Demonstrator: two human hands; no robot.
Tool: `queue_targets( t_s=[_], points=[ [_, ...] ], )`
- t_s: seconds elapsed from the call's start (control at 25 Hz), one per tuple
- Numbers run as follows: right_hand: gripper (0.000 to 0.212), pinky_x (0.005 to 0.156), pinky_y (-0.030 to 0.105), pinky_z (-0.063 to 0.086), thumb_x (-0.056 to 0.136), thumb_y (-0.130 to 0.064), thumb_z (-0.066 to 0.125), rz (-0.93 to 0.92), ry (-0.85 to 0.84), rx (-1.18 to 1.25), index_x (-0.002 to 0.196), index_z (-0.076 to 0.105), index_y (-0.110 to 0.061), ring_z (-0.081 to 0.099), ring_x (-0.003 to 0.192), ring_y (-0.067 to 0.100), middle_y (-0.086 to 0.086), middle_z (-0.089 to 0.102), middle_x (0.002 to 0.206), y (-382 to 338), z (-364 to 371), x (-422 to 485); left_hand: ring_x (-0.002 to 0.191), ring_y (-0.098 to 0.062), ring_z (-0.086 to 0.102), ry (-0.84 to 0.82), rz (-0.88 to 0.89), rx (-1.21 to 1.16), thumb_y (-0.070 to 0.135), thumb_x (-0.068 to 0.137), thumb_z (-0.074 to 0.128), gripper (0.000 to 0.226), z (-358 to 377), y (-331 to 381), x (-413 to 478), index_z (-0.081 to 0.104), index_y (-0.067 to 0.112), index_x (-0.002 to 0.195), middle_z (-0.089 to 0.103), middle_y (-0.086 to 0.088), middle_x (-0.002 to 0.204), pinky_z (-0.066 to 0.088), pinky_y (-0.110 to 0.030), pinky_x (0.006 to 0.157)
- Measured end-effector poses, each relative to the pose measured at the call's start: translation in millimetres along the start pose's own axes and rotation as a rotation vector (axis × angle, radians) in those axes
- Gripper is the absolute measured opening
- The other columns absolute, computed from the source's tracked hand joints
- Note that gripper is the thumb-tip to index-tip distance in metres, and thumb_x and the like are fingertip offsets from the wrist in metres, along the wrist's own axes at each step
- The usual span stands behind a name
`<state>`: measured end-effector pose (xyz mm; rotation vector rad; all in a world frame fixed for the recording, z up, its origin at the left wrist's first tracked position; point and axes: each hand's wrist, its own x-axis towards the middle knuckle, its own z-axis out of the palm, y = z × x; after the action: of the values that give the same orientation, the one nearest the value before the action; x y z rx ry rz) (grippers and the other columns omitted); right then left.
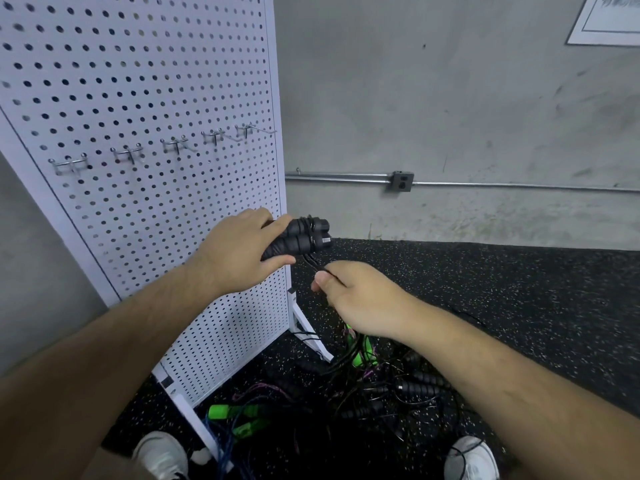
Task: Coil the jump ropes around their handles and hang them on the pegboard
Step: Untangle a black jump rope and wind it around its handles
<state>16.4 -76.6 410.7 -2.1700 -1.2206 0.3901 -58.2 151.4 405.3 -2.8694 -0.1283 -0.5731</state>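
Two black handles (301, 237) lie side by side in the left hand (239, 251), whose fingers curl round them in front of the white pegboard's (156, 81) right edge, below its row of metal hooks (173, 145). Just beneath, the right hand (363, 296) pinches the thin black rope (315, 264) running down from the handles' ends. A tangle of more ropes (381, 393) with black and green handles lies on the speckled floor (519, 306) beside the pegboard's feet

Grey concrete wall (450, 98), speckled floor (519, 289)
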Motion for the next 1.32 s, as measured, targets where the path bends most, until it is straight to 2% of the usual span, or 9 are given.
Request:
queue_targets(
  t_s=[0.24,0.4,0.64,0.8,0.92,1.04,1.12,1.2,1.32],
  points=[
    [0.025,0.056,0.032,0.039,0.103,-0.038,0.048,-0.113,0.140,-0.325,0.090,0.063,-0.023,0.051,0.060,0.010,-0.009,0.057,0.068,-2.1,-31.3,-8.6,0.099,-0.021,0.053,-0.051,0.054,0.014,0.066,0.091,0.053,0.073,4.5,7.5,2.3,0.041,0.024,0.150,0.058,-0.002,0.112,0.047,-0.038,0.084],
    [0.028,0.065,0.032,0.044,0.103,-0.043,0.045,-0.228,0.303,-0.525,0.100,0.066,-0.024,0.058,0.081,0.018,-0.009,0.061,0.086,6.6,-45.3,-1.9,0.105,-0.019,0.052,-0.093,0.131,-0.045,0.063,0.091,0.057,0.073,7.4,15.8,0.5,0.041,0.027,0.152,0.057,0.000,0.120,0.043,-0.038,0.090],
    [0.024,0.071,0.029,0.042,0.100,-0.042,0.053,-0.262,0.344,-0.497,0.104,0.069,-0.026,0.062,0.095,0.017,-0.008,0.070,0.102,34.0,-59.2,20.5,0.107,-0.013,0.048,-0.083,0.258,-0.191,0.059,0.089,0.064,0.070,-5.2,34.8,-2.7,0.044,0.028,0.148,0.055,0.006,0.119,0.041,-0.037,0.093],
    [0.015,0.070,0.027,0.042,0.096,-0.045,0.060,-0.255,0.290,-0.325,0.095,0.068,-0.033,0.057,0.079,0.003,-0.018,0.066,0.086,52.2,-61.8,26.1,0.103,-0.006,0.043,-0.057,0.312,-0.304,0.060,0.088,0.066,0.067,-21.8,48.0,-9.1,0.045,0.030,0.144,0.052,0.012,0.115,0.037,-0.029,0.092],
    [0.020,0.072,0.028,0.046,0.097,-0.046,0.058,-0.239,0.173,0.065,0.085,0.064,-0.031,0.057,0.074,0.001,-0.017,0.063,0.077,68.1,-53.4,32.7,0.109,-0.003,0.043,-0.030,0.224,-0.498,0.056,0.086,0.071,0.069,-32.9,56.0,-14.6,0.045,0.032,0.146,0.051,0.015,0.118,0.031,-0.015,0.095],
    [0.019,0.069,0.023,0.047,0.097,-0.008,0.051,-0.114,-0.016,0.641,0.083,0.061,-0.014,0.054,0.073,0.008,0.003,0.053,0.086,67.4,-37.4,34.5,0.119,0.000,0.041,-0.038,0.161,-0.576,0.052,0.088,0.071,0.074,-37.0,57.7,-17.2,0.039,0.032,0.151,0.048,0.017,0.126,0.028,-0.012,0.104],
    [0.025,0.065,0.024,0.048,0.101,-0.003,0.047,0.014,0.006,0.496,0.087,0.062,-0.017,0.052,0.065,0.005,-0.002,0.054,0.080,62.7,-23.0,28.8,0.120,-0.002,0.043,-0.015,0.108,-0.561,0.053,0.088,0.070,0.074,-37.2,54.2,-15.0,0.038,0.031,0.151,0.050,0.015,0.129,0.033,-0.022,0.107],
    [0.026,0.056,0.024,0.042,0.108,-0.026,0.041,0.027,0.012,0.166,0.093,0.061,-0.021,0.046,0.052,-0.001,-0.008,0.053,0.068,62.4,-7.2,21.5,0.118,-0.007,0.046,0.047,0.059,-0.511,0.055,0.087,0.070,0.072,-35.0,45.8,-10.6,0.041,0.030,0.149,0.053,0.010,0.127,0.039,-0.033,0.106],
    [0.035,0.054,0.024,0.037,0.108,-0.040,0.032,0.023,-0.051,0.074,0.101,0.058,-0.019,0.044,0.053,0.000,-0.007,0.051,0.071,51.1,8.7,12.7,0.115,-0.015,0.049,0.079,-0.005,-0.394,0.055,0.086,0.070,0.072,-27.4,28.3,-3.1,0.045,0.028,0.147,0.057,0.003,0.123,0.043,-0.040,0.102]
  ],
)
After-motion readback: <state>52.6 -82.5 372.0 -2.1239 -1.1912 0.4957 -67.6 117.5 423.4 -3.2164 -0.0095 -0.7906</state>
